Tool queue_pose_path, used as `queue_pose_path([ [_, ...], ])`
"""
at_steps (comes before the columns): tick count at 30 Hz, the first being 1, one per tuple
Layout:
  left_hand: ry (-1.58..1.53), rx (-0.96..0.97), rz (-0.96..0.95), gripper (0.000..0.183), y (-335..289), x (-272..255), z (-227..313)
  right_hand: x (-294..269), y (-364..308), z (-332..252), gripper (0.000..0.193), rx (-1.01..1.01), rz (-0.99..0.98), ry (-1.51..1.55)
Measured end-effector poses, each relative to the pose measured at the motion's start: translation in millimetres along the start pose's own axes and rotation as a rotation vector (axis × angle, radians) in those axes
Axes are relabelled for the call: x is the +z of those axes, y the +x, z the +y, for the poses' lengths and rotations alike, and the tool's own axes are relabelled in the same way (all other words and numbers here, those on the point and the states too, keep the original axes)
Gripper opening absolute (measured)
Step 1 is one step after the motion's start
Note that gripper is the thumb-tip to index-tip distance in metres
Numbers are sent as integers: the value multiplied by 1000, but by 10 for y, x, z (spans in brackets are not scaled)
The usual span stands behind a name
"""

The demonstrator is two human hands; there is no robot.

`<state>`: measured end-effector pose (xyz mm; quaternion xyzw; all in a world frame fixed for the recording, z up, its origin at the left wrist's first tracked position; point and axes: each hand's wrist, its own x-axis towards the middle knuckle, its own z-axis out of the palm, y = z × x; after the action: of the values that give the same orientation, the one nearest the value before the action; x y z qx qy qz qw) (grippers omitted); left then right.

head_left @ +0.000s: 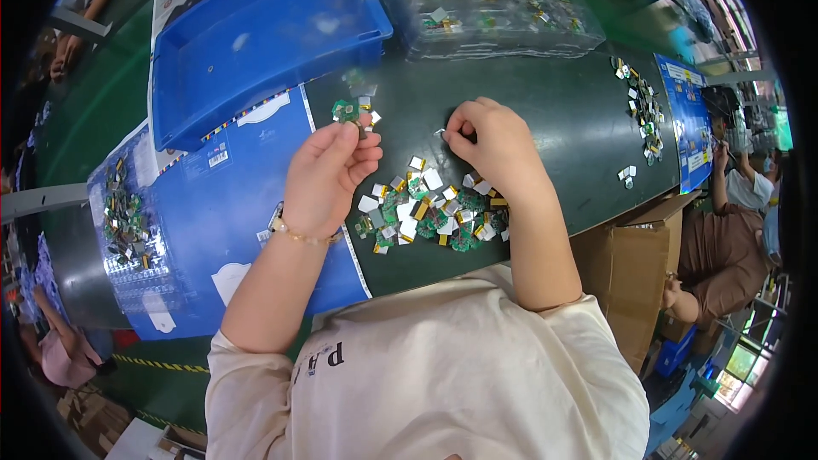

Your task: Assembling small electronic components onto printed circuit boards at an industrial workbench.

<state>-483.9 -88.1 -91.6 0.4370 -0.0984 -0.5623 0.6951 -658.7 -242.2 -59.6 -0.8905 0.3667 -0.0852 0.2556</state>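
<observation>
- Pinching a green circuit board (343, 109) on the near side of the blue bin (256, 43): left hand (328, 166)
- Right hand (494, 140), right of the bin, is curled in; can't tell if it's gripping anything
- Dark green tabletop (579, 145) and loose board pile (439, 204), also nearer than the bin
- Clear tray stack (498, 4) just right of the bin
- Cardboard box (626, 290) and brown-shirted co-worker (722, 247) well right of it

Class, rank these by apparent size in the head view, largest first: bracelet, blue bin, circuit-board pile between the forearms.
1. Blue bin
2. Circuit-board pile
3. Bracelet, clearly smallest
</observation>
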Motion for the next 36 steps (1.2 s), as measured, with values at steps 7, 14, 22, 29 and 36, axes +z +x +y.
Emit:
queue_pose_path([
  [7,-240,1,-45,33,33,99,56,-58,-26,-68,22,2,31,35],
  [14,-229,-17,-159,45,-8,92,65,-92,-235,-203,26,-406,-202,-16],
  [22,-68,22,-129,44,6,88,85,-42,-213,-102,26,-401,-162,-45],
  [29,170,-21,-536,30,7,-104,-3,-51,-168,-85,27,-429,-132,-26],
  [36,600,-55,-535,29,-205,233,-18,-63,-182,-167,26,-312,-5,145],
])
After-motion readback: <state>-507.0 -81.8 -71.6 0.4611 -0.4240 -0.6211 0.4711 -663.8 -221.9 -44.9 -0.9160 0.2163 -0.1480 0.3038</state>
